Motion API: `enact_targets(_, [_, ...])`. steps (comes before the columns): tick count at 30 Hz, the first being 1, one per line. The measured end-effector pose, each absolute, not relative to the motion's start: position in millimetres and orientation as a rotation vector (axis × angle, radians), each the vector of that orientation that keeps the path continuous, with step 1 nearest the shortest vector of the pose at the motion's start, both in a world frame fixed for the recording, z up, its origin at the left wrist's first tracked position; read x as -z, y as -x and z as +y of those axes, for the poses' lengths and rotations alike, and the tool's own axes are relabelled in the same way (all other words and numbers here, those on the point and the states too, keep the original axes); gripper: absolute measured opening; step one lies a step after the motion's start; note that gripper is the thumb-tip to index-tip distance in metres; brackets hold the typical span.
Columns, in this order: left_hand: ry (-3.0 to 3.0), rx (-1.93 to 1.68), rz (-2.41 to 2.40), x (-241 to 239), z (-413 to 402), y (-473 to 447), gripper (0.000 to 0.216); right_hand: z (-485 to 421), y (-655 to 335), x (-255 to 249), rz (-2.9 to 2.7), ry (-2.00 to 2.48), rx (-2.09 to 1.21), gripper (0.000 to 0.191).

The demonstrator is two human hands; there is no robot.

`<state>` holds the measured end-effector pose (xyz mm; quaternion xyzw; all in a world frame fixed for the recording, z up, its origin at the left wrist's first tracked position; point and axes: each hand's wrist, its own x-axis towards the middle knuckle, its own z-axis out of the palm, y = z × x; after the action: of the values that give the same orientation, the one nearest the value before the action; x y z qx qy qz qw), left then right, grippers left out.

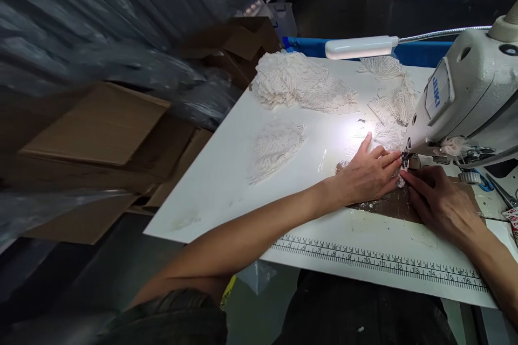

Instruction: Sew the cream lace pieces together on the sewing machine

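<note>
A white sewing machine (457, 91) stands at the right of the table, its presser foot (405, 159) lit by a lamp. Just left of the foot, my left hand (370, 173) lies flat with its thumb spread, pressing on white lace trim (388, 137). My right hand (439, 202) is closed at the front right of the foot, thumb and forefinger pinching the edge of the lace close to the needle. Most of the lace under my hands is hidden. Beneath them a brown plate (384, 207) covers the machine bed.
A heap of lace (295, 81) lies at the table's back, with a separate lace piece (277, 148) before it. Scissors (502, 191) rest at the right. A printed ruler (376, 261) runs along the front edge. Cardboard boxes (97, 124) stand left, below plastic sheeting.
</note>
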<state>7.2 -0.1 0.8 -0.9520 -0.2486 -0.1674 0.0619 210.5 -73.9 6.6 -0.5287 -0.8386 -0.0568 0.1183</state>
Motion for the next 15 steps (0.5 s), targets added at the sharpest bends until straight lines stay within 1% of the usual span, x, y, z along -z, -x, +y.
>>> enact_targets(3, [2.823,0.527,-0.799,2,-1,-12,0.04,-73,-213,-7,-2.413,1.541,0.114,0.041])
enact_targets(9, [2.765,0.592,-0.846,2,-5,-14,0.04,-74,-226,-8,-2.064,1.557,-0.159,0.038])
enact_targets(13, [2.76,0.74,-0.831,-10,2,-4,0.039,-73,-229,-9,-1.998,1.589,-0.221,0.032])
enact_targets(15, [2.816,0.804,-0.794,-16,6,1,0.033,-72,-230,-10,-2.007,1.59,-0.241,0.032])
